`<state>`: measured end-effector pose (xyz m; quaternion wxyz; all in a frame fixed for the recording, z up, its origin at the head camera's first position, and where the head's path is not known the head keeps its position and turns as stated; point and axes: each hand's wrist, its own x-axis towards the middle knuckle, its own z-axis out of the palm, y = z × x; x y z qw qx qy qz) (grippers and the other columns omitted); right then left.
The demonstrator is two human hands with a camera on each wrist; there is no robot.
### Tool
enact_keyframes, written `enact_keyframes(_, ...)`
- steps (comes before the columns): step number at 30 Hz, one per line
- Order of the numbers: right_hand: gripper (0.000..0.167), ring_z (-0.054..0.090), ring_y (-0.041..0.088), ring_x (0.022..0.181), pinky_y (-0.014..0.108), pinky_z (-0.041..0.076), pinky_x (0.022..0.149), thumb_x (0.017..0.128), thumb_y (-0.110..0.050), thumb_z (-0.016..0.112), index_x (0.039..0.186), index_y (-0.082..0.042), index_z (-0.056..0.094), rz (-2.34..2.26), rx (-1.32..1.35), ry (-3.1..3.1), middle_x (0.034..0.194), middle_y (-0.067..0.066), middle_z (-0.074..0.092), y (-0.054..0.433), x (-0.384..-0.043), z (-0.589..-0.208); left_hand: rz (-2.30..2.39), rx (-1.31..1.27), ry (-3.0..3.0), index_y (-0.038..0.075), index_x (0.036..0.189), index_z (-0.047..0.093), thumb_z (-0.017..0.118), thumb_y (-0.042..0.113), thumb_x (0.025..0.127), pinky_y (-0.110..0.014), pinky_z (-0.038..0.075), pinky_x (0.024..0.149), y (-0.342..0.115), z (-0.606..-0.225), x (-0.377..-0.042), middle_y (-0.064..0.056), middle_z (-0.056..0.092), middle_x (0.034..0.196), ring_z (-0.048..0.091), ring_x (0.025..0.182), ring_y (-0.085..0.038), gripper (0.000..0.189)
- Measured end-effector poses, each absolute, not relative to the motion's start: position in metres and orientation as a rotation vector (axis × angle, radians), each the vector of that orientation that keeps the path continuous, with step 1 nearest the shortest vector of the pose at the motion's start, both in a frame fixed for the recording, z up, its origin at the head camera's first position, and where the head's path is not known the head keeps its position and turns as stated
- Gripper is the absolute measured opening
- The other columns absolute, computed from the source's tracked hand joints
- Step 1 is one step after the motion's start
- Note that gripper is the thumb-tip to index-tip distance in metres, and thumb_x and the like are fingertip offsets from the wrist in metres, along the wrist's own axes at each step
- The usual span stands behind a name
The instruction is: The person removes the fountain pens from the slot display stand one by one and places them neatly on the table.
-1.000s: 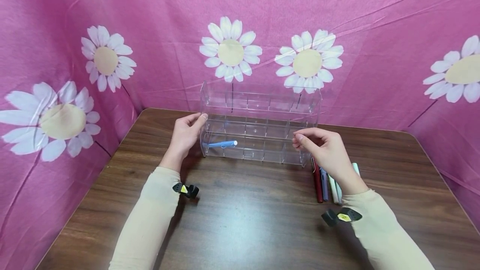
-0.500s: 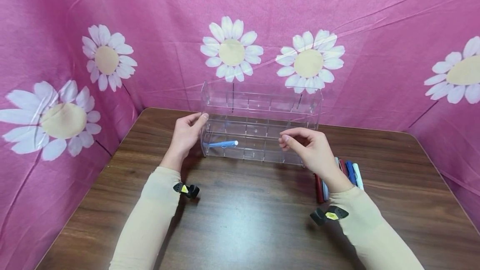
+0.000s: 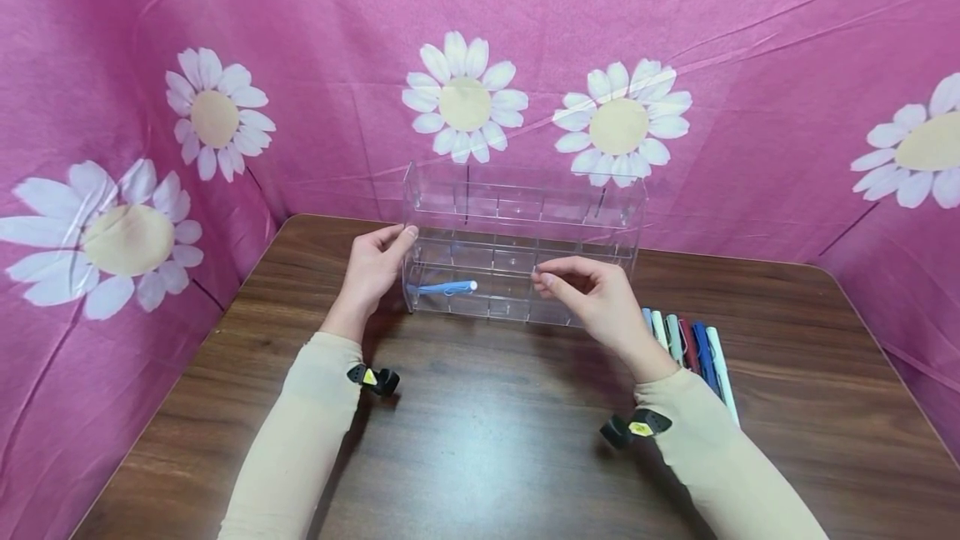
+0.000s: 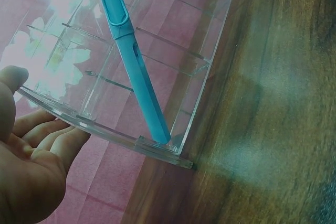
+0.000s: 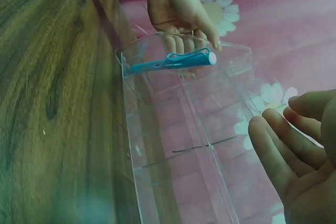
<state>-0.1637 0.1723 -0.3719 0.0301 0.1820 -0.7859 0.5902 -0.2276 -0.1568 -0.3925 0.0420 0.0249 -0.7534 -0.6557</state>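
A clear plastic rack (image 3: 480, 248) with several tiers and compartments stands at the back of the table. My left hand (image 3: 375, 263) grips its left side panel, thumb on one face and fingers on the other, as the left wrist view shows. One light-blue pen (image 4: 134, 72) leans in the lowest tier at the left end, its clip and white end towards the middle. My right hand (image 3: 592, 298) hovers before the rack's right half, fingers loosely bent. In the right wrist view its thumb and fingertips (image 5: 257, 124) hold nothing.
Several capped pens (image 3: 690, 348) in blue, red, green and white lie side by side on the wooden table (image 3: 450, 432), right of the rack and partly hidden by my right forearm. A pink daisy-printed cloth (image 3: 330, 65) hangs behind the table.
My right hand has moved left along the front of the rack, uncovering more of the row of pens. The left hand, rack and light-blue pen stay put.
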Motion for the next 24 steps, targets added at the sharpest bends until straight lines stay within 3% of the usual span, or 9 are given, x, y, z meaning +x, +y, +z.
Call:
enact_keyframes(5, 0.023, 0.079, 0.008, 0.096, 0.024, 0.064, 0.087, 0.103, -0.001, 0.070, 0.124, 0.009, 0.074, 1.847, 0.552, -2.431, 0.117, 0.027, 0.079, 0.163, -0.165, -0.374, -2.002, 0.071, -2.314, -0.009, 0.144, 0.063, 0.068, 0.025, 0.107, -0.016, 0.052, 0.067, -0.157, -0.393, -0.228, 0.003, 0.069, 0.081, 0.061, 0.073, -0.003, 0.050)
enact_keyframes(8, 0.024, 0.080, 0.010, 0.097, 0.024, 0.064, 0.086, 0.103, -0.001, 0.070, 0.124, 0.009, 0.074, 1.843, 0.551, -2.432, 0.118, 0.025, 0.079, 0.157, -0.166, -0.376, -2.002, 0.073, -2.314, -0.009, 0.144, 0.063, 0.068, 0.025, 0.106, -0.015, 0.054, 0.069, -0.157, -0.393, -0.228, 0.001, 0.072, 0.085, 0.064, 0.076, -0.003, 0.051)
enact_keyframes(12, 0.023, 0.081, 0.023, 0.100, 0.023, 0.064, 0.085, 0.102, -0.002, 0.071, 0.123, 0.007, 0.076, 1.836, 0.546, -2.424, 0.118, 0.022, 0.080, 0.149, -0.168, -0.381, -1.998, 0.080, -2.315, -0.008, 0.143, 0.063, 0.069, 0.025, 0.106, -0.015, 0.055, 0.071, -0.157, -0.393, -0.229, -0.007, 0.077, 0.096, 0.066, 0.078, -0.002, 0.050)
enact_keyframes(15, 0.021, 0.081, 0.019, 0.100, 0.022, 0.064, 0.085, 0.102, -0.004, 0.072, 0.121, 0.004, 0.077, 1.810, 0.542, -2.431, 0.117, 0.021, 0.081, 0.142, -0.169, -0.386, -2.002, 0.084, -2.312, -0.008, 0.143, 0.064, 0.069, 0.025, 0.106, -0.016, 0.055, 0.071, -0.157, -0.394, -0.229, -0.014, 0.077, 0.101, 0.066, 0.079, -0.003, 0.050)
enact_keyframes(20, 0.021, 0.076, 0.001, 0.096, 0.019, 0.062, 0.084, 0.102, -0.004, 0.073, 0.121, 0.003, 0.078, 1.811, 0.537, -2.428, 0.117, 0.020, 0.081, 0.132, -0.169, -0.391, -2.012, 0.087, -2.312, -0.008, 0.144, 0.063, 0.068, 0.025, 0.107, -0.016, 0.057, 0.075, -0.157, -0.394, -0.229, -0.026, 0.077, 0.115, 0.068, 0.081, -0.002, 0.050)
enact_keyframes(24, 0.022, 0.076, 0.002, 0.098, 0.019, 0.062, 0.086, 0.101, -0.004, 0.074, 0.122, 0.003, 0.077, 1.848, 0.542, -2.413, 0.119, 0.020, 0.081, 0.124, -0.169, -0.394, -2.010, 0.087, -2.317, -0.008, 0.144, 0.063, 0.067, 0.025, 0.108, -0.016, 0.058, 0.077, -0.157, -0.393, -0.228, -0.032, 0.074, 0.123, 0.069, 0.083, -0.002, 0.050)
